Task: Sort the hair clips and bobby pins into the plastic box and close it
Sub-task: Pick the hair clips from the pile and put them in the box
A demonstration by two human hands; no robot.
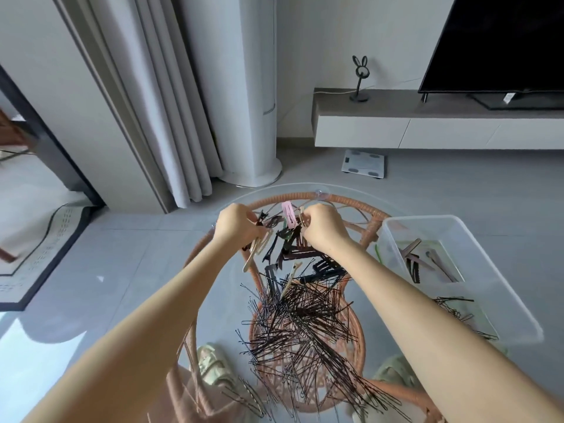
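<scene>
A big heap of dark bobby pins (305, 328) lies on the round glass-topped rattan table (345, 201). Beyond it sits a pile of hair clips (290, 251) in black, brown and beige. My left hand (236, 225) is closed on a few clips, a beige one hanging below it. My right hand (325, 227) grips other clips, a pink snap clip (288, 213) sticking up beside it. The clear plastic box (503, 288) stands at the table's right, open, with several brown clips and some bobby pins inside.
Through the glass I see two pale green slippers (213, 366) on the grey floor. A white tower fan and curtains stand behind the table, a bathroom scale (363, 163) lies on the floor, and a TV on a low cabinet is at the back right.
</scene>
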